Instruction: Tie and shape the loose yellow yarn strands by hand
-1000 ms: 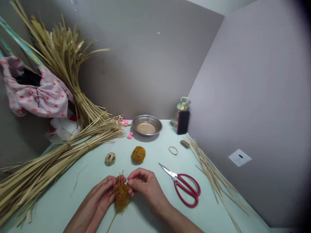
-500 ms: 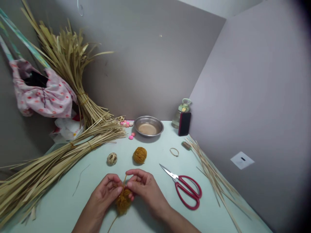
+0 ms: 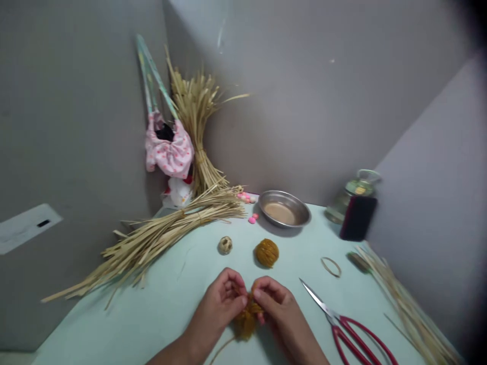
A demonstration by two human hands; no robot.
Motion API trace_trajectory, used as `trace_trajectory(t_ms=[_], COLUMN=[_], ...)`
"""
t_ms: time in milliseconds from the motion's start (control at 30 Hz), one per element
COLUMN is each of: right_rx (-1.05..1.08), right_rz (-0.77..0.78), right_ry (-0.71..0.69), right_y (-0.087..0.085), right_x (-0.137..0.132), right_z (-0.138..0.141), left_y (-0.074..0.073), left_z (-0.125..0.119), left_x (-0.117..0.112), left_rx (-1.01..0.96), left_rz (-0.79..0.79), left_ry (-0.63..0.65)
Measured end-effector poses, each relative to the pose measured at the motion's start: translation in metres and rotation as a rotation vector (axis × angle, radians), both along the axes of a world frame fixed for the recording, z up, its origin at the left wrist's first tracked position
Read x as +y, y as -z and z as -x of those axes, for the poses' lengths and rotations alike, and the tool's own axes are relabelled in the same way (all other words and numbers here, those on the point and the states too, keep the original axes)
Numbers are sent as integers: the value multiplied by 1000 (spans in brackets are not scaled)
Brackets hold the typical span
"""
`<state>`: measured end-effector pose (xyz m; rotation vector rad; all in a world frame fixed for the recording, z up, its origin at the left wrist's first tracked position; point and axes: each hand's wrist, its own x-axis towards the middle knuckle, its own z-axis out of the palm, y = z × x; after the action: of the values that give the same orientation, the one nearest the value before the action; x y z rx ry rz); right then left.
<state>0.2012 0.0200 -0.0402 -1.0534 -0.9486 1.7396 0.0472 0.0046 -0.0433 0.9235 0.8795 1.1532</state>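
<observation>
My left hand point(image 3: 225, 300) and my right hand point(image 3: 277, 304) meet near the table's front. Between them hangs a golden-brown yarn bundle point(image 3: 245, 324), and fingers and thumbs of both hands pinch its upper part. A loose strand trails from its lower end toward the front edge. Just beyond my hands rests a wound ball of the same golden-brown yarn point(image 3: 267, 253). To its left lies a small pale woven ball point(image 3: 225, 245) with dark openings. Scissors with red handles point(image 3: 331, 314) lie to the right of my right hand.
Dry straw bundles point(image 3: 163, 238) cover the left side, one upright below a hanging pink bag point(image 3: 171, 154). Behind are pink pebble-like pieces point(image 3: 253, 218) and a metal bowl point(image 3: 283, 209) of liquid. A phone point(image 3: 358, 218), bottle point(image 3: 342, 200), small ring point(image 3: 331, 267) and thin strips point(image 3: 407, 304) are right.
The camera view has turned left, so everything appears shifted right. The strand end that stood up between my fingers is now drawn in close, with my fingertips nearer together. Both hands keep the bundle.
</observation>
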Motion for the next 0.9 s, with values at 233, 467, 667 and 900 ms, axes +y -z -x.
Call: trace_trajectory(t_ms=[233,467,667,900], right_rx=[-107,-99,-18,50], right_rz=[-26,-17,-4,-37], right_ry=[-95,2,101,80], right_y=[12,5,-7,-7], right_x=[3,0,0,-5], right_z=[-3,1,3,7], left_y=[-11,-13,-4,-12], left_z=[-3,3,12,0], left_x=[-4,-6,0,-19], left_rx=[41,46,142,445], left_rz=[4,25,77,-439], left_ry=[-82,-73,-114,-398])
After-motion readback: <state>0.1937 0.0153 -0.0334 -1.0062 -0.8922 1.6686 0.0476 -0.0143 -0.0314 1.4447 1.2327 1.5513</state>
